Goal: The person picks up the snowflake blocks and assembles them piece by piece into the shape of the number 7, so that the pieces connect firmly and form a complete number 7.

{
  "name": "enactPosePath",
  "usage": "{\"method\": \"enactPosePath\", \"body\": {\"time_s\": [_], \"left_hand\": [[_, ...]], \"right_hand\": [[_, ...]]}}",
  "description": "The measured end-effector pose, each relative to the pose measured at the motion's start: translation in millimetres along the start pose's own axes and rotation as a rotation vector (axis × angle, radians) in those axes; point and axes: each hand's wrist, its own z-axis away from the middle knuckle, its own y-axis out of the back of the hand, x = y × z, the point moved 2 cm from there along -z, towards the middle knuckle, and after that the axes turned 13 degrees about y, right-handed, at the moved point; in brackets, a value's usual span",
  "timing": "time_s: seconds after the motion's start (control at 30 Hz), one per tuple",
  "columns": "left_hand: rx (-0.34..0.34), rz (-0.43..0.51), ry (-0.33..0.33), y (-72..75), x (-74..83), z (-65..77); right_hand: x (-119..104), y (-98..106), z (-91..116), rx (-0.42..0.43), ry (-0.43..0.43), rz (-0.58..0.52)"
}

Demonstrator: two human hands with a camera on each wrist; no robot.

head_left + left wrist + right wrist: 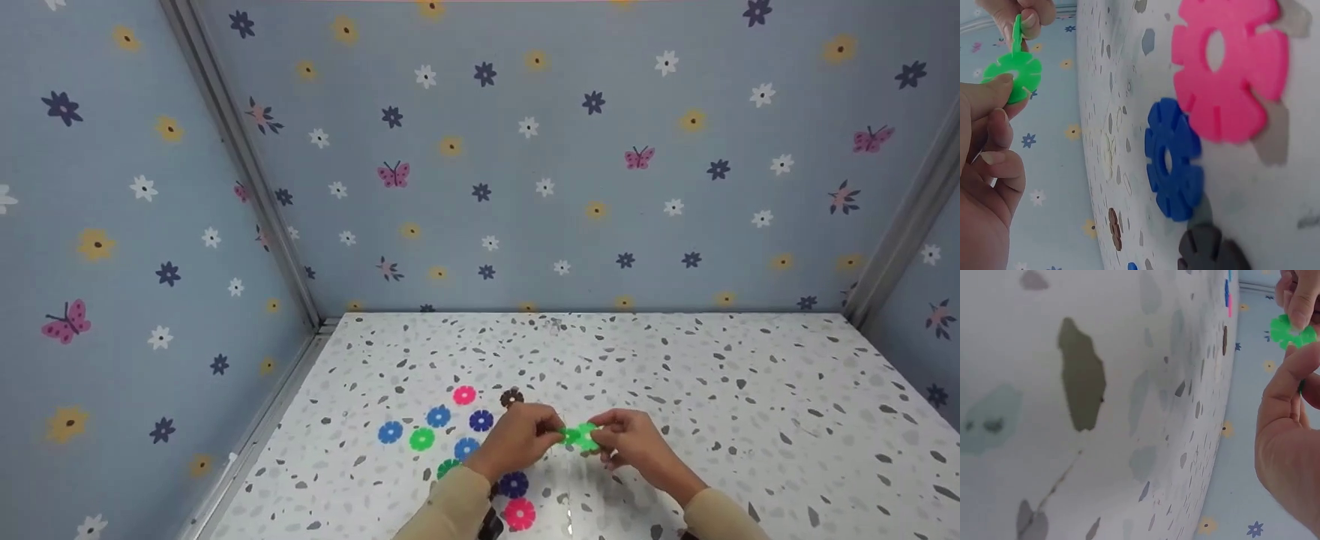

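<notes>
Both hands meet above the table, pinching two bright green notched flower discs, one in each hand. My left hand [521, 435] grips one green disc [1023, 73] between thumb and fingers; it faces the left wrist camera. The other green disc [587, 436] is pinched by my right hand [632, 444]. In the left wrist view this second disc appears edge-on, set crosswise at the first one's rim. The discs touch there; how deep their slots interlock cannot be told. Fingers cover part of both discs.
Loose flower discs lie left of the hands: pink [464, 395], brown [512, 398], light blue [390, 432], green [421, 439], dark blue [514, 484] and several others, some partly behind the left arm. Flower-patterned panels [525, 150] enclose the speckled white table [750, 390].
</notes>
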Motion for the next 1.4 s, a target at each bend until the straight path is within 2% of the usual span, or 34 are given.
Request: {"method": "enactPosePath", "body": {"time_s": [0.13, 0.4, 0.57, 0.73, 0.9, 0.97, 1.13, 1.23, 1.4], "left_hand": [[0.014, 0.027, -0.043, -4.3, 5.1, -1.6], [-0.007, 0.043, -0.040, -7.4, 9.1, 1.8], [0.014, 0.034, -0.083, -10.7, 14.4, 0.8], [0.004, 0.030, -0.080, -15.2, 14.7, -1.5], [0.009, -0.009, -0.078, -12.5, 8.2, -7.7], [-0.013, -0.057, -0.058, -9.4, 4.9, -9.6], [-0.059, -0.206, 0.041, 0.7, -8.6, -11.5], [-0.039, -0.269, 0.127, 3.1, -19.8, -14.3], [-0.017, -0.333, 0.320, -0.6, -38.2, -20.9]], "right_hand": [[0, 6, -1, 0.003, -0.007, -0.027], [-2, 3, 2, -0.020, -0.021, -0.068], [1, 1, -1, 0.009, -0.022, -0.084], [5, 2, 2, 0.044, -0.070, -0.080], [7, 2, 0, 0.079, -0.055, -0.066], [9, 4, 0, 0.071, -0.050, -0.057], [14, 9, 1, 0.082, -0.077, -0.022], [16, 12, 2, 0.099, -0.092, -0.013], [18, 14, 5, 0.084, -0.098, -0.034]]}}
